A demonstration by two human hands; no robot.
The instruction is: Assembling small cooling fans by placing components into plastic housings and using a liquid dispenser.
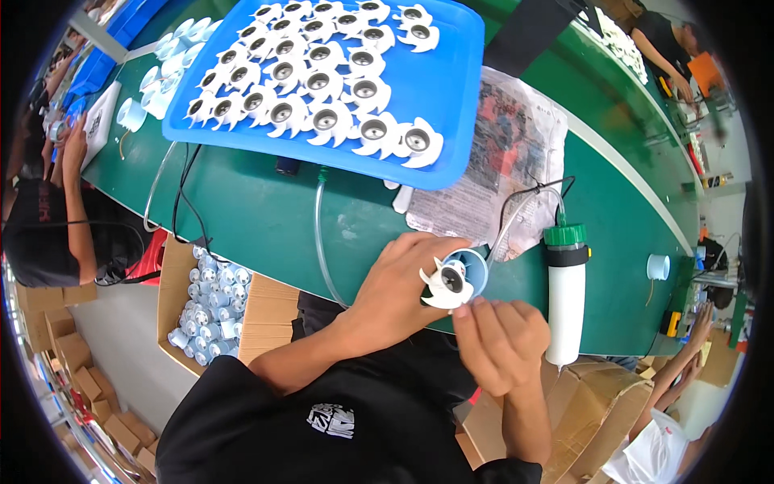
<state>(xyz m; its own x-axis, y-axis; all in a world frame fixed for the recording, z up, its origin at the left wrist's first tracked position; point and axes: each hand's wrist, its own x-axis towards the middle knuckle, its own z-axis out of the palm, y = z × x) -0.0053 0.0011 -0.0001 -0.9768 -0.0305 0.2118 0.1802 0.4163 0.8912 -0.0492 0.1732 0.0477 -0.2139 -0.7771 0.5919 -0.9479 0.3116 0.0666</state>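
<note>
Over the table's near edge, my left hand (pixel 395 282) is closed around a light blue plastic cup-shaped housing (pixel 479 273), its fingers mostly behind the parts. A white bladed fan wheel (pixel 448 281) with a dark round hub sits at the housing's mouth; how far it is inside I cannot tell. My right hand (pixel 501 343) is closed, thumb and forefinger pinched at the wheel's lower blade edge. Beyond my hands, a blue tray (pixel 439 89) carries several similar fan wheels (pixel 325 121), hubs facing up.
A white tube-shaped dispenser (pixel 566 302) with a green cap and hose stands at right. Newspaper (pixel 516 137) lies on the green table (pixel 250 194). A cardboard box (pixel 270 310) of blue-and-white parts is at lower left. Blue cups (pixel 131 114) stand far left. Other people work on both sides.
</note>
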